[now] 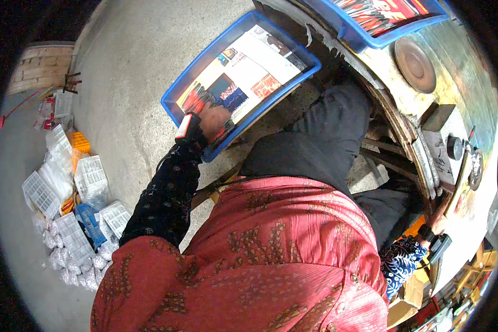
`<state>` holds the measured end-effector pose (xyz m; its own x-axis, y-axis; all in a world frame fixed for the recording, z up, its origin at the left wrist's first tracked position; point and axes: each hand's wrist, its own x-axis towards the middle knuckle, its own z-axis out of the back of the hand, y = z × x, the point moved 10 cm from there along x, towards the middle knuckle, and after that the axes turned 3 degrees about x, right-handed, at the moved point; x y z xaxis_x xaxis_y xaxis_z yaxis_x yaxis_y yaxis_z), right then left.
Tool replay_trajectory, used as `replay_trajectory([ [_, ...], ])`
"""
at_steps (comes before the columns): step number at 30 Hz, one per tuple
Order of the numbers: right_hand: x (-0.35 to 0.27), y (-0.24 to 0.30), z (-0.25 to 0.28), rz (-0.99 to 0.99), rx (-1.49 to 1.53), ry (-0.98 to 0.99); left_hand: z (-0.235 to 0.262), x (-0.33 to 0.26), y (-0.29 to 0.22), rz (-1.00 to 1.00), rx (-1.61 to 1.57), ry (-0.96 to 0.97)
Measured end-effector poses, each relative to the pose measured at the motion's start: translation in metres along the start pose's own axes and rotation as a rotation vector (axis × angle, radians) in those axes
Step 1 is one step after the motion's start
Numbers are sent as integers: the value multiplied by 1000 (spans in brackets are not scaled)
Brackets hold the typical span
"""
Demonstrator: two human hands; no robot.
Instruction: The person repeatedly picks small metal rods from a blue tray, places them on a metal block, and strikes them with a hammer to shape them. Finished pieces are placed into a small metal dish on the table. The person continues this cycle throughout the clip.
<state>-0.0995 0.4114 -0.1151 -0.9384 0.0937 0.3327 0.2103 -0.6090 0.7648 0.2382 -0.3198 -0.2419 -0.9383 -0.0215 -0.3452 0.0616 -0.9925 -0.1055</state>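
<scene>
My left hand, in a dark patterned sleeve with a strapped device at the wrist, reaches into a blue plastic tray. It is at a cluster of slim red-and-dark hand tools in the tray's near left corner. Blur hides whether its fingers grip one. Printed sheets line the tray's bottom. At the far right, my right hand rests at the workbench edge, closed around the lower end of a long, curved, tan handle. Beyond that handle stands a grey block with a round black knob.
A second blue tray with many red-handled tools sits on the worn bench, near a round brown disc. White plastic baskets and bagged goods are piled on the floor at left. A cardboard box stands below my right arm.
</scene>
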Motion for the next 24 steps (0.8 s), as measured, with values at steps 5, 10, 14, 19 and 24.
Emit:
replay_trajectory([
  [5, -8, -1, -2, -57, 98, -39, -14, 5, 6, 49, 155, 147],
  [10, -5, -6, -5, -33, 188, 10, 19, 1, 17, 76, 137, -221],
  [14, -3, 6, -14, -28, 89, 85, 51, -59, 102, 812, -20, -591],
  [19, -10, 27, -18, -115, 71, 80, -17, -147, 169, 1498, -459, -371],
  [24, -8, 38, -19, 8, 28, 84, -79, -101, 139, 504, 152, 320],
])
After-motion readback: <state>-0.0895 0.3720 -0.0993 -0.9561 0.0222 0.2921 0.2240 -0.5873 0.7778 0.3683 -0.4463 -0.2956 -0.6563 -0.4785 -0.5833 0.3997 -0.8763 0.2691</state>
